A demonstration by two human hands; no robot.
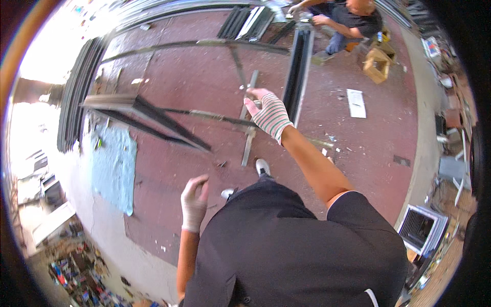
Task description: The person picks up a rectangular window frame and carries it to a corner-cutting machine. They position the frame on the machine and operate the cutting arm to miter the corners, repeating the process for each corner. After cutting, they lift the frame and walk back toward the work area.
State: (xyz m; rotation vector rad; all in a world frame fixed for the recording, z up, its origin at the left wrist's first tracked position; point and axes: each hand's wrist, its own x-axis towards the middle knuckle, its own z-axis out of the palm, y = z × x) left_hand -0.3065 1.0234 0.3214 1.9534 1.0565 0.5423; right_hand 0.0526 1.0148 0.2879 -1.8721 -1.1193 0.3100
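Note:
My right hand (pixel 271 115), in a striped fingerless glove, reaches forward over a metal frame on the floor. Its thumb and fingers curl together by a grey metal strip (pixel 246 149); what lies between them, if anything, is too small to make out. A thin dark bar (pixel 237 66) runs from the frame's far rail (pixel 179 45) toward these fingertips; whether they touch is unclear. The frame's near rail (pixel 204 116) passes behind the hand. My left hand (pixel 194 202), in a pale glove, hangs low beside my leg, thumb apart from the fingers, holding nothing.
A dark rectangular frame (pixel 174 125) stands tilted at left, near stacked dark profiles (pixel 76 97). Long dark profiles (pixel 299 71) lie to the right. A co-worker (pixel 350 23) crouches at the far right by a wooden box (pixel 377 66). A paper sheet (pixel 356 103) and blue cloth (pixel 115 166) lie on the floor.

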